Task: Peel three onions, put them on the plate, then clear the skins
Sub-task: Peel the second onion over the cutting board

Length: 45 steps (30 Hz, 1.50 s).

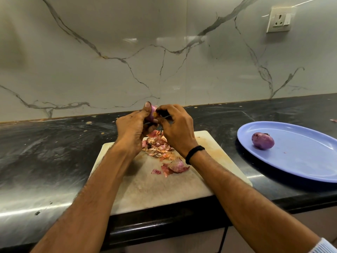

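Note:
My left hand point(132, 129) grips a purple onion point(151, 114) above the far edge of the white cutting board point(155, 187), thumb on top. My right hand point(176, 127) is curled against the onion's right side and holds what looks like a small knife, with a thin metal blade point(165, 116) showing between the hands. Most of the onion is hidden by fingers. A pile of pink and brown onion skins point(160, 148) lies on the board under the hands, with larger pieces point(176, 166) nearer me. One peeled purple onion point(263, 140) sits on the blue oval plate point(310, 167) at the right.
The board lies on a dark stone counter point(54, 152) near its front edge. A marble wall point(164, 61) rises behind, with a power socket point(280, 20) at the upper right. A small scrap of skin point(333, 120) lies at the far right of the counter.

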{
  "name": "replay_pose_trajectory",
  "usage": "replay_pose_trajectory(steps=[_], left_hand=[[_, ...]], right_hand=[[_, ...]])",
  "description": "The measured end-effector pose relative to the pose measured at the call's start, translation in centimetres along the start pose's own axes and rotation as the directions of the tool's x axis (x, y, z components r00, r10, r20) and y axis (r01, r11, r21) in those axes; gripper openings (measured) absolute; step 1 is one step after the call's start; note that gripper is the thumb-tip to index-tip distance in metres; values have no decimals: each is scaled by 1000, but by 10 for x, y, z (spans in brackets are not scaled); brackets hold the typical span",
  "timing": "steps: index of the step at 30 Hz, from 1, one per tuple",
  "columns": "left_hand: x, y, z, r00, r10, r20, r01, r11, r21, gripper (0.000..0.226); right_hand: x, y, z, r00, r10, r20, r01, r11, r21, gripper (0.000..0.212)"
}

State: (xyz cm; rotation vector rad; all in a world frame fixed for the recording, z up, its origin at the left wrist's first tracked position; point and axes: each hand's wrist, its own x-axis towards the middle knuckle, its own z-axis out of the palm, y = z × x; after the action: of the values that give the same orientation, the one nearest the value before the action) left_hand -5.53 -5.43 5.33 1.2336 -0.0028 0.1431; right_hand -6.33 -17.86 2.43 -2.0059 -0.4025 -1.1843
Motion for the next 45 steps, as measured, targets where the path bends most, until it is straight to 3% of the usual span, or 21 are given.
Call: replay_pose_trajectory(steps=[10,27,34,45], left_hand=[[3,-1,-3,1000,5,24,-7,998,69,32],[3,4,-9,997,-11,73,-1,987,160,38],[4,6,-9,998,-44,55,36,991,126,42],[0,8,-4,983,-178,55,184,974,-131,46]], right_hand=[[3,6,-1,998,-16,-63,15,1000,-9,13],[6,11,-6,998,-31,49,29,999,41,11],[5,13,-1,992,-102,80,105,994,-33,10],[4,5,0,997,-67,32,67,998,-7,9]])
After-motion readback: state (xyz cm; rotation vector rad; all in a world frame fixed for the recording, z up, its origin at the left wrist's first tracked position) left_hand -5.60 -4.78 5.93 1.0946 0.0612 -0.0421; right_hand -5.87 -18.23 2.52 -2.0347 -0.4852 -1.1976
